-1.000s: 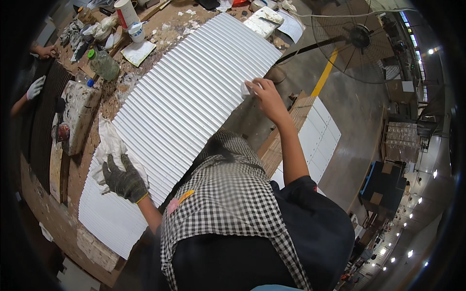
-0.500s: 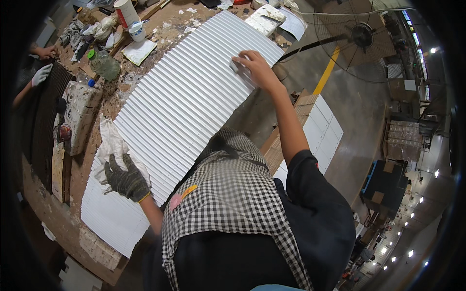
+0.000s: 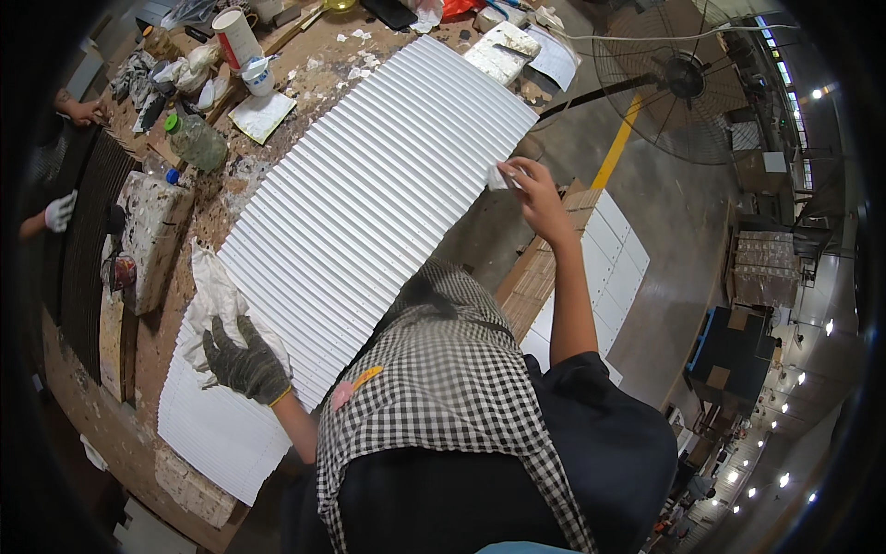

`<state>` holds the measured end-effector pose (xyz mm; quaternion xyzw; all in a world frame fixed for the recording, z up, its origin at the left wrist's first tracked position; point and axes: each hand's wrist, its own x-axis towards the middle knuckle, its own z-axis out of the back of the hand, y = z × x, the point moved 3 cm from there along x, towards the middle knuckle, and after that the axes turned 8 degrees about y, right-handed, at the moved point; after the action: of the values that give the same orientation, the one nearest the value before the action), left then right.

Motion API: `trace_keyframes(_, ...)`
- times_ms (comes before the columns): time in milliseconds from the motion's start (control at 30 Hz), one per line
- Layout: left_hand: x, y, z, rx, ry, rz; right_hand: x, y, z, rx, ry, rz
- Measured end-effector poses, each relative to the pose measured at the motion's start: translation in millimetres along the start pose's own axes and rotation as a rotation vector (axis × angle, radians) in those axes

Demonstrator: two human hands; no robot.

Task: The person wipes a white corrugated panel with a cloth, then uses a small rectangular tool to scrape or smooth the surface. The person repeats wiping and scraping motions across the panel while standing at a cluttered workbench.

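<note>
A white ribbed panel [image 3: 369, 185] lies slantwise across the workbench in front of me. My left hand [image 3: 247, 362], in a dark grey knit glove, lies with spread fingers on a crumpled white cloth [image 3: 212, 291] over the panel's lower left part. At the panel's right edge, my bare right hand [image 3: 540, 201] pinches a small pale folded piece [image 3: 499, 177] between thumb and fingers. What that piece is made of is too small to tell. Below the cloth, a flatter white sheet [image 3: 217, 439] reaches toward the bench's near edge.
The stained workbench [image 3: 309, 88] carries a green-capped jar [image 3: 196, 140], a white and red container [image 3: 237, 39], a small cup [image 3: 258, 78] and a spattered block [image 3: 155, 222]. Another person's gloved hand [image 3: 61, 212] is at far left. A fan [image 3: 683, 76] and stacked panels [image 3: 600, 268] stand right.
My right hand has moved off the panel's ribs to its right edge, with the pale piece in its fingers. My left hand stays on the cloth. The other person's gloved hand has moved lower.
</note>
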<state>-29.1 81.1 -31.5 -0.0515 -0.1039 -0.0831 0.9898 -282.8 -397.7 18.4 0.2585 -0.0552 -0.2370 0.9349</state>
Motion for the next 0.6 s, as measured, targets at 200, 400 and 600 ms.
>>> trace_keyframes(200, 0, 1, 3, -0.008, 0.002, 0.010, 17, -4, -6, -0.110, 0.047, 0.048)
trace_keyframes(400, 1, -2, 3, 0.012, 0.005, 0.002, 45, -9, 14, -0.309, -0.225, 0.031)
trace_keyframes(600, 0, -3, 3, -0.028, 0.000, 0.001, 80, -23, -11, -0.485, -0.287, 0.090)
